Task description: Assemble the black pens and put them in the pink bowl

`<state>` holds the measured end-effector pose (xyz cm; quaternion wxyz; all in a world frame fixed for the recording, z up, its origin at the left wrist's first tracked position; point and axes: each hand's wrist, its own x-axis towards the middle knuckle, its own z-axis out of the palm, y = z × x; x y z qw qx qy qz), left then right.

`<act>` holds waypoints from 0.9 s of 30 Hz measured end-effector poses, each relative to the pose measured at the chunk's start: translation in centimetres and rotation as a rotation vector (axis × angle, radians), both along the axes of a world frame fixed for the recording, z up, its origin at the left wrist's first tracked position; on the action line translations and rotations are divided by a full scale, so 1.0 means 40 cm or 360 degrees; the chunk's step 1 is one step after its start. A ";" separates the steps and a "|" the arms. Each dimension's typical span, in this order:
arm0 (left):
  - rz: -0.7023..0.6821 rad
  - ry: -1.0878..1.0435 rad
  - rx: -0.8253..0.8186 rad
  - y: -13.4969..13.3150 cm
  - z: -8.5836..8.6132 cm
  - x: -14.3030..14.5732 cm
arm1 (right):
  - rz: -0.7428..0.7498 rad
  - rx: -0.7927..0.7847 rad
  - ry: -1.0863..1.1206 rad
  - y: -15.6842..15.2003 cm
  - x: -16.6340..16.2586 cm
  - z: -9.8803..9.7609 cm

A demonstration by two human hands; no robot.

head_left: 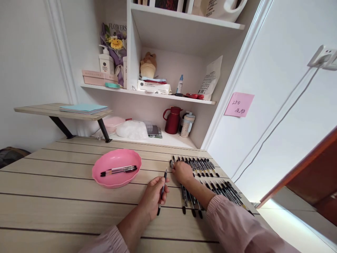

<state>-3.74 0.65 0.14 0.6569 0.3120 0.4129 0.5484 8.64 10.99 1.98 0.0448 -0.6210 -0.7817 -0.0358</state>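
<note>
Upright in my left hand [155, 196] is a black gel pen [163, 189], pinched between thumb and fingers with its bare tip pointing up. Over the left end of the far pen row [202, 166] reaches my right hand [183, 172], its fingers closed by a small dark piece [171, 164]. That piece may be a pen cap or a pen's end; the fingers partly hide it. A nearer row of pens [226, 191] lies below, partly covered by my right forearm. To the left, a pink scalloped bowl [116, 153] holds a few capped pens [119, 170].
A small raised shelf [39, 109] with light blue papers [83, 108] stands at the table's back left. Behind the table, a white shelf unit [184, 140] holds a red jug [172, 120], a tumbler [187, 125] and a plastic bag [132, 130]. A pink note [239, 104] hangs on the right wall.
</note>
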 end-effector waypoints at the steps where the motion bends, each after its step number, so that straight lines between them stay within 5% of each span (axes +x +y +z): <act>1: 0.0006 -0.0003 0.0000 0.000 0.001 0.000 | -0.0002 -0.0003 0.0001 0.000 -0.001 0.000; 8: 0.0134 -0.0009 0.0007 -0.010 0.005 0.003 | 0.0008 0.0009 0.0027 -0.053 0.024 0.049; 14: 0.0315 0.0134 0.0005 0.015 0.023 -0.002 | 0.0262 -0.0129 0.0180 -0.249 0.066 0.066; 19: 0.0343 0.0489 -0.0012 0.109 0.044 0.003 | 0.0655 -0.0296 0.0445 -0.369 0.044 0.002; 27: 0.0218 0.1139 -0.0180 0.286 0.051 0.040 | 0.0950 -0.0294 0.0466 -0.340 0.025 -0.035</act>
